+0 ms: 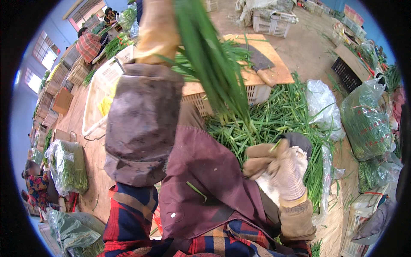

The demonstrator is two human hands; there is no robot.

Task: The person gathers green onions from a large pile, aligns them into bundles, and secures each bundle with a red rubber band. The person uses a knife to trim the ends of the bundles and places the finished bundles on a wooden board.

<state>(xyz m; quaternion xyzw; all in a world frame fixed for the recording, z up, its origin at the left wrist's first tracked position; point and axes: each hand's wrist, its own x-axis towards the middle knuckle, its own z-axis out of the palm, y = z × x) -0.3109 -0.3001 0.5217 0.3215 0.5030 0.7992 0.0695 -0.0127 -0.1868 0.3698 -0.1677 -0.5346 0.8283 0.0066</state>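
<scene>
My left hand point(159, 22), in a yellowish work glove, is raised at the top edge and blurred. It grips a bunch of long green leafy stalks point(212, 61), which hang with their pale stem ends downward. Its fingertips are hidden or cut off. My right hand point(277, 163), in a tan-palmed knit glove, is by my right knee, fingers loosely curled. A small green leaf piece point(275, 145) shows against the thumb; whether it is pinched cannot be told. Below the bunch spreads a heap of loose green stalks and leaves point(285, 106).
A cleaver point(260, 59) with a wooden handle lies on a wooden board point(277, 69) over a white plastic crate point(258, 94), beside more stalks. A white basket point(93, 109) stands left. Bagged greens point(366, 122) stand right and more point(69, 167) left. Other people sit far left.
</scene>
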